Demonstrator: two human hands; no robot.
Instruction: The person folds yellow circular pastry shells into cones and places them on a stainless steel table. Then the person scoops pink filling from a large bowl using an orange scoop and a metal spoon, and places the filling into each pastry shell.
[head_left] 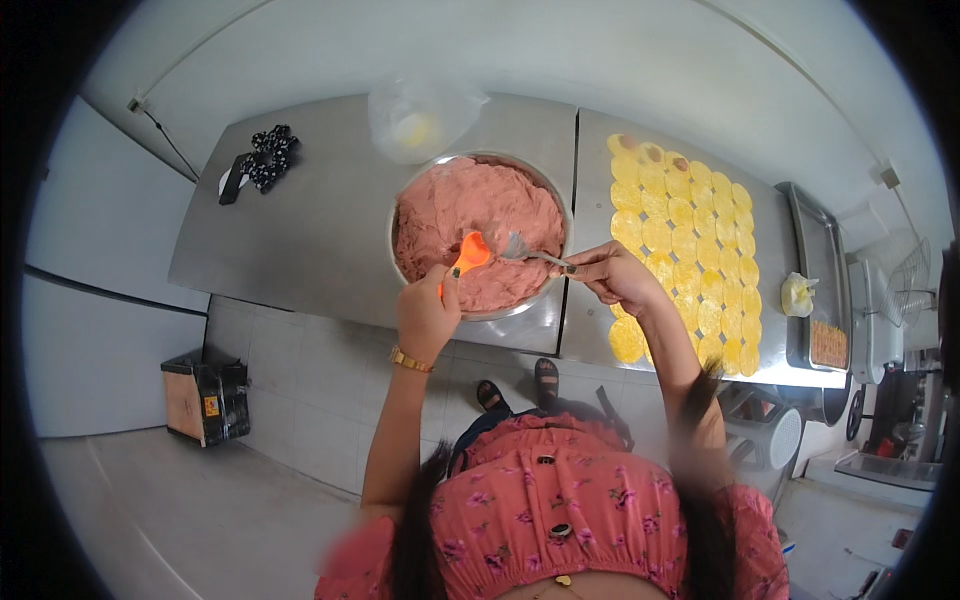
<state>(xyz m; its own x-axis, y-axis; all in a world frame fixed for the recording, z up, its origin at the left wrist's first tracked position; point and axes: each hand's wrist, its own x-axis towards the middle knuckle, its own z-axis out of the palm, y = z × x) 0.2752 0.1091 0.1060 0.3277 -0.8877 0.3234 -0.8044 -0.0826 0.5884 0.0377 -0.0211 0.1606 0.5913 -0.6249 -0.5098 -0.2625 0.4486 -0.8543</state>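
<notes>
A large round metal bowl on the steel table holds a heap of pink ground meat paste. My left hand is closed round the handle of an orange scoop, whose head is over the paste. In my right hand I pinch the handle of a metal spoon; its head rests at the paste beside the scoop, and I cannot tell how deep it sits. To the right, round yellow wrappers lie in rows, and a few at the far end carry dabs of pink filling.
Behind the bowl lies a clear plastic bag with something yellow inside. A dark phone and a black spotted cloth are at the far left. At the right stand a metal tray and a small yellow bag. A box sits on the floor.
</notes>
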